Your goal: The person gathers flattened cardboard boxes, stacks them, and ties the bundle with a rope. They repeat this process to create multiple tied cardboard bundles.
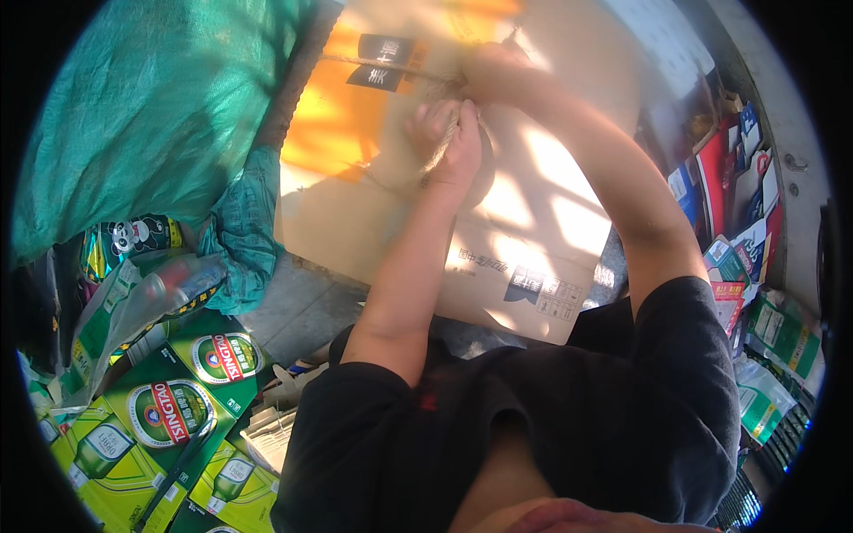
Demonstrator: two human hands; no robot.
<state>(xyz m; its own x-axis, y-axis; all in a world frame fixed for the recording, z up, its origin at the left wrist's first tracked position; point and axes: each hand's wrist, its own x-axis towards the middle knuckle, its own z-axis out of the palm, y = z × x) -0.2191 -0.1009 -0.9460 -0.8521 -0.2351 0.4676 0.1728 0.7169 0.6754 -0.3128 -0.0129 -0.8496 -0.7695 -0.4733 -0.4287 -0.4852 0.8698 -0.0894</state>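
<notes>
A flattened cardboard carton (333,220) with orange and dark print lies before me, sunlit in patches. A twisted rope (373,63) runs across its upper part towards both hands. My left hand (450,136) is closed around the rope, whose end hangs down past the wrist. Just above and to the right, my right hand (493,70) is bent over the carton where the rope runs in; glare and haze blur its fingers, so its grip is unclear.
A green woven sack (153,120) bulges at the upper left. Tsingtao beer cartons (180,413) and a plastic bag of bottles (160,286) are at the lower left. Flattened colourful packaging (726,180) is stacked along the right, beside a pale panel (786,133). Grey paving (300,300) shows below the carton.
</notes>
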